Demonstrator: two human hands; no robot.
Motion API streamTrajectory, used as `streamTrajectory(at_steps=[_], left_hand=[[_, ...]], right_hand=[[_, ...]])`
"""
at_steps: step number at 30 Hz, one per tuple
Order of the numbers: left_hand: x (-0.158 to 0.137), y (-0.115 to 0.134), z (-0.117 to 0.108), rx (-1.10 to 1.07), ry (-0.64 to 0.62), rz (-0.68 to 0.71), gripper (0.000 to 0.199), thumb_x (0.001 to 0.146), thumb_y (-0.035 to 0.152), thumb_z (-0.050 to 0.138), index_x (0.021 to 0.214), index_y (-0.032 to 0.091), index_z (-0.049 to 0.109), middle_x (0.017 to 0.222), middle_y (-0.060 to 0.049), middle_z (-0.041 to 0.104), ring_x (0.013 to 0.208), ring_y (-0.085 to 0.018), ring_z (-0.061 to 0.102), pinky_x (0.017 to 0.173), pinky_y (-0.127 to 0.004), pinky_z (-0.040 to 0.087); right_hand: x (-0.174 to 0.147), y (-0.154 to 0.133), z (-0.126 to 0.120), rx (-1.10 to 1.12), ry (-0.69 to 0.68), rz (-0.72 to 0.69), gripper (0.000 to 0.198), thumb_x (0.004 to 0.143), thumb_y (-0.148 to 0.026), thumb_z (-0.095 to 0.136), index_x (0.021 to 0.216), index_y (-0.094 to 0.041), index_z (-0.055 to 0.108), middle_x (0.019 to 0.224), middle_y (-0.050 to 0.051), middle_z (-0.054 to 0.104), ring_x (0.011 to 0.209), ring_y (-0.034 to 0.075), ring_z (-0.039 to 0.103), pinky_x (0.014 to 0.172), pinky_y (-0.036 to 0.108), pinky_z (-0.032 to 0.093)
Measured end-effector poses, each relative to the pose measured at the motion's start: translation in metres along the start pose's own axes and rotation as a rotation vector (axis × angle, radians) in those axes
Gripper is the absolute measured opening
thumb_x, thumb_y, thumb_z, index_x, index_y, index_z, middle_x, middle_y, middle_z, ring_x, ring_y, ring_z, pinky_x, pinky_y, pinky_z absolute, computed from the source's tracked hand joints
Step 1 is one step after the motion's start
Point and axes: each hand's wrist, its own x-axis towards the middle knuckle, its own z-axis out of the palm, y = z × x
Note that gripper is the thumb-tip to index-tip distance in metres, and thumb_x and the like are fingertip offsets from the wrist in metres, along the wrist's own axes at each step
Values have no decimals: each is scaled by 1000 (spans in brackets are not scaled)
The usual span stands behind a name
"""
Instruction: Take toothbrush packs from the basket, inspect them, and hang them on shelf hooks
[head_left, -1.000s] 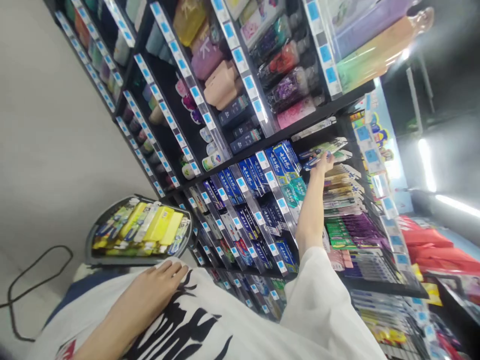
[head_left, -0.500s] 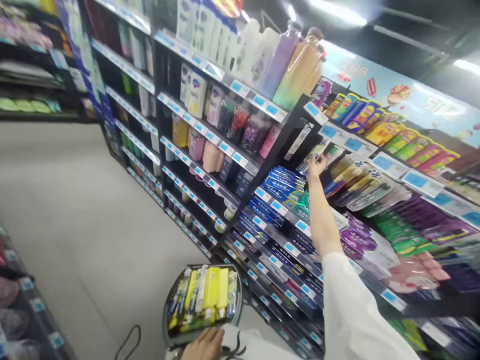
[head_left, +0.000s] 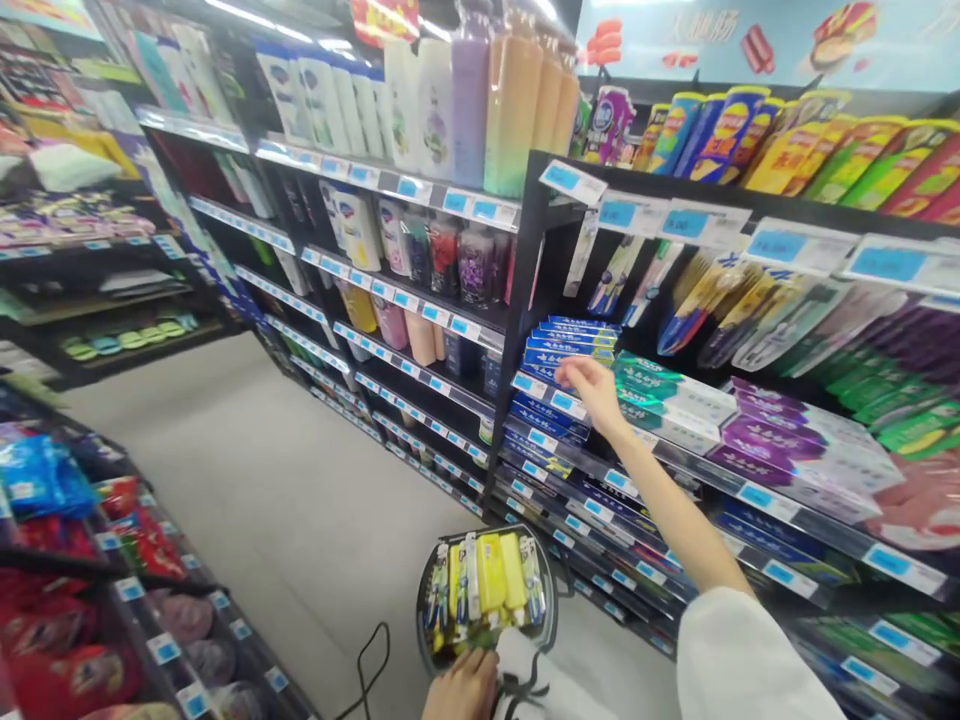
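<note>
My right hand (head_left: 592,388) is at the front of a stack of blue toothpaste boxes (head_left: 551,345), fingers loosely bent and apart, with nothing visible in them. Whether the fingertips touch the boxes I cannot tell. Green-and-white toothpaste boxes (head_left: 667,395) lie just right of the hand. Above hang packaged toothbrushes (head_left: 619,275). Low down, my left hand (head_left: 463,684) is closed at the near edge of a dark shopping basket (head_left: 553,610); its fingertips are hidden. Yellow boxes (head_left: 493,572) and several toothbrush packs (head_left: 534,580) fill the basket.
Bottles (head_left: 471,95) line the shelves to the left. Yellow, blue and green canisters (head_left: 735,130) stand on the top shelf at right. A low display with red packages (head_left: 67,640) borders the aisle floor (head_left: 300,500). A dark cord loop (head_left: 373,650) shows beside the basket.
My right hand has come down from the hanging toothbrush packs to the blue toothpaste boxes. The view has turned and levelled. My left hand stays at the basket.
</note>
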Motion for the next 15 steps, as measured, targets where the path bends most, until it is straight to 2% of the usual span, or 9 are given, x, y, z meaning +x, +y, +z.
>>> streamTrajectory(at_steps=[2,5,8,9,12,15], left_hand=[[-4,2,-3,-10,35,4,37,99,13,34,115,22,66,114,-8,69,113,-23,64,88,-31,53],[-11,7,-9,-6,42,-9,36,101,15,31,115,20,65,113,-10,68,112,-23,64,90,-32,52],[-16,11,-13,8,-19,-35,35,103,19,31,118,17,62,116,-12,67,113,-25,62,90,-35,52],[-18,11,-12,9,-37,-52,35,104,21,30,119,17,62,115,-12,67,113,-26,62,91,-36,52],[-25,8,-2,-7,-73,-117,35,105,23,30,117,16,62,111,-12,67,110,-26,63,89,-37,52],[-41,5,13,-52,-90,-189,33,105,25,31,116,17,62,107,-11,67,107,-25,64,88,-35,52]], right_hand=[[-51,18,13,49,-207,96,20,90,-31,58,99,-17,68,81,4,70,72,14,65,72,29,54],[-131,75,32,96,-395,360,18,82,-17,53,89,-15,69,84,5,71,74,14,67,73,28,53],[-223,142,44,-20,-385,827,26,72,-10,49,89,-16,66,87,4,73,76,15,69,73,26,54],[-255,160,45,-75,-379,930,25,70,-9,49,88,-16,66,86,4,73,75,15,69,71,26,53],[-345,192,37,-240,-359,1136,14,71,-14,53,81,-15,63,76,5,70,66,16,66,65,26,52],[-412,203,16,-410,-361,1274,12,74,-18,54,82,-16,63,71,4,68,65,17,65,61,26,51]])
